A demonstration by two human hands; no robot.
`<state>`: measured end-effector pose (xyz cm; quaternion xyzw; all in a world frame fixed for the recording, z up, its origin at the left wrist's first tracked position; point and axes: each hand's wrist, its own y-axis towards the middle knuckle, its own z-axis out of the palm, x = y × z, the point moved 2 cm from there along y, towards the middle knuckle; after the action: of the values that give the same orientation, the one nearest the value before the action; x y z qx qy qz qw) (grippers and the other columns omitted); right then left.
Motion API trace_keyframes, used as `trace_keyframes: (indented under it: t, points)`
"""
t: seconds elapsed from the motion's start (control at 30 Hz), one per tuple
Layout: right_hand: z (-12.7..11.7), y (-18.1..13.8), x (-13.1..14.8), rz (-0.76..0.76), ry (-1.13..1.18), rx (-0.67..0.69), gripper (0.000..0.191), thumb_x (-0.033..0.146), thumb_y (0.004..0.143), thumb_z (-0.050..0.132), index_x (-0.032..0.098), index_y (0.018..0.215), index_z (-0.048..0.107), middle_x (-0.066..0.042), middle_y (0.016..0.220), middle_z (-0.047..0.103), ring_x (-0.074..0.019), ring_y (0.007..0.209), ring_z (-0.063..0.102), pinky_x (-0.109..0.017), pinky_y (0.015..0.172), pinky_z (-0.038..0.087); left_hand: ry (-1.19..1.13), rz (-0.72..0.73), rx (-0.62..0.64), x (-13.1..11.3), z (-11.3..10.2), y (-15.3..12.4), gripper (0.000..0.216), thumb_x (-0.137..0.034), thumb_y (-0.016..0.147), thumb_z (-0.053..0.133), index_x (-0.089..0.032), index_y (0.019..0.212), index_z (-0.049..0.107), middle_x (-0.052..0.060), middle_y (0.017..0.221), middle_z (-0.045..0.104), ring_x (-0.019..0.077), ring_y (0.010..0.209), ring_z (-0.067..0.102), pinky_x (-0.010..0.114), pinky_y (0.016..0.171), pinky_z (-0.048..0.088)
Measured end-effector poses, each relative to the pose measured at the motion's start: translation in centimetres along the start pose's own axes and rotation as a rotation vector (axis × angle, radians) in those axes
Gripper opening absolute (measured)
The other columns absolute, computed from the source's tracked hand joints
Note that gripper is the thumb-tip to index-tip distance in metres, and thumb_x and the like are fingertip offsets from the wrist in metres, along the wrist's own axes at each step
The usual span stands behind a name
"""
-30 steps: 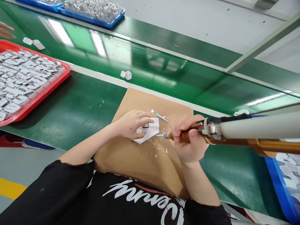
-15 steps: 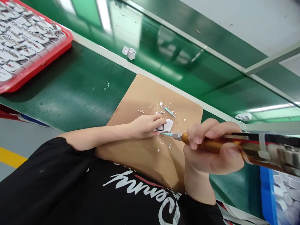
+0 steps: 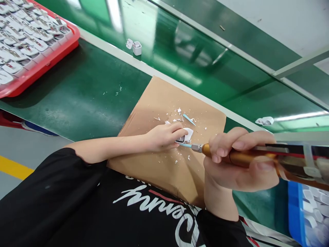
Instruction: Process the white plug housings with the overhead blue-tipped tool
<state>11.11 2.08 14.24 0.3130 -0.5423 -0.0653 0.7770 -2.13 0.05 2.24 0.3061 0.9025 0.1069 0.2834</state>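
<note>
My left hand (image 3: 166,136) pinches a small white plastic part (image 3: 187,134) down on a brown cardboard sheet (image 3: 159,103). My right hand (image 3: 236,164) is closed round a gold-handled tool (image 3: 231,156) whose thin light-blue blade tip (image 3: 185,145) touches the lower edge of the white part. Wires and a strap run along the tool's rear. White shavings (image 3: 177,120) and a spare light-blue blade (image 3: 189,119) lie scattered on the cardboard just beyond my left hand.
A red tray (image 3: 41,67) of several white parts sits at the far left on the green bench. Two small white parts (image 3: 134,46) rest by the conveyor rail; another white part (image 3: 264,120) lies right. A blue bin (image 3: 295,212) of parts is at lower right.
The view has tipped down and nearer. My left hand went from flat over a larger white piece to pinching the small part, and the tool tip stays against it.
</note>
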Motion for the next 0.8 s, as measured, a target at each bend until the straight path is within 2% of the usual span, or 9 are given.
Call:
trace_keyframes:
  t: [0.2, 0.37, 0.53, 0.8]
  points:
    - [-0.1, 0.0, -0.1, -0.033, -0.022, 0.001, 0.016, 0.03, 0.08, 0.059, 0.017, 0.072, 0.06, 0.004, 0.051, 0.049, -0.0057, 0.032, 0.041, -0.02, 0.028, 0.03, 0.018, 0.039, -0.06, -0.4, 0.2, -0.2, 0.028, -0.021, 0.085, 0.053, -0.018, 0.113, 0.048, 0.007, 0.107, 0.061, 0.0162, 0.088, 0.062, 0.023, 0.065, 0.05]
    - [-0.2, -0.1, -0.2, -0.018, -0.059, -0.008, 0.016, 0.031, 0.08, 0.058, 0.018, 0.071, 0.059, 0.004, 0.051, 0.047, -0.0057, 0.032, 0.038, -0.021, 0.027, 0.028, -0.084, 0.027, -0.138, -0.6, -0.5, -0.1, 0.033, -0.018, 0.085, 0.054, -0.018, 0.117, 0.047, 0.004, 0.099, 0.06, 0.0149, 0.086, 0.061, 0.022, 0.068, 0.048]
    - [-0.1, -0.1, -0.2, -0.039, -0.077, -0.019, 0.017, 0.032, 0.081, 0.057, 0.019, 0.069, 0.056, 0.005, 0.05, 0.043, -0.0059, 0.031, 0.036, -0.022, 0.025, 0.024, -0.169, -0.02, -0.109, -0.5, -0.8, -0.1, 0.033, -0.019, 0.085, 0.058, -0.019, 0.116, 0.048, 0.003, 0.096, 0.058, 0.0135, 0.083, 0.059, 0.021, 0.068, 0.047]
    - [-0.3, -0.3, -0.3, -0.015, 0.024, 0.004, 0.015, 0.026, 0.082, 0.06, 0.016, 0.071, 0.057, 0.005, 0.053, 0.046, -0.0054, 0.037, 0.041, -0.023, 0.031, 0.03, -0.187, -0.019, -0.097, -0.5, -0.8, -0.1, 0.029, -0.02, 0.086, 0.057, -0.019, 0.114, 0.049, 0.003, 0.096, 0.058, 0.0132, 0.081, 0.058, 0.021, 0.067, 0.046]
